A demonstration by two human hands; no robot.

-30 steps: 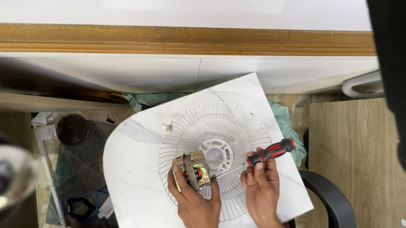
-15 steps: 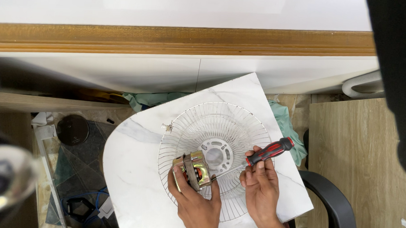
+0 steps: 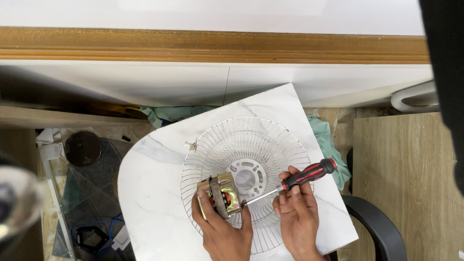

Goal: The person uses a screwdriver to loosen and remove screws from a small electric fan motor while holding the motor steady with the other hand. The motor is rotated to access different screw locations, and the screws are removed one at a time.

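The left hand (image 3: 223,233) is clamped round a small fan motor (image 3: 220,195) — brassy metal casing, dark windings showing — fingers (image 3: 204,197) wrapped up its left side and the thumb pinning its right, so that hand is shut tight on it. The motor sits at about seven o'clock on the white wire fan guard (image 3: 246,177), which lies flat on the marble-patterned bench (image 3: 152,205), its round mounting plate (image 3: 247,175) just up and right of the motor. The right hand (image 3: 297,212) is closed on a screwdriver (image 3: 292,183) with a red and black handle, gripping low on the handle near the shank. Its long axis runs from the handle at two o'clock down to the tip at eight o'clock, and the tip points straight into the right face of the motor, apparently touching it. My read: this is the screw-driving step on the motor casing, though the screw itself is too small to make out, so loosening or tightening — can't tell. The next move looks to call for keeping the blade seated square and the motor steady while the handle is twisted; a slip would send the tip toward the left thumb. Off the bench there's a crumpled green cloth (image 3: 326,141) at three o'clock and a black chair arm (image 3: 377,228) lower right.
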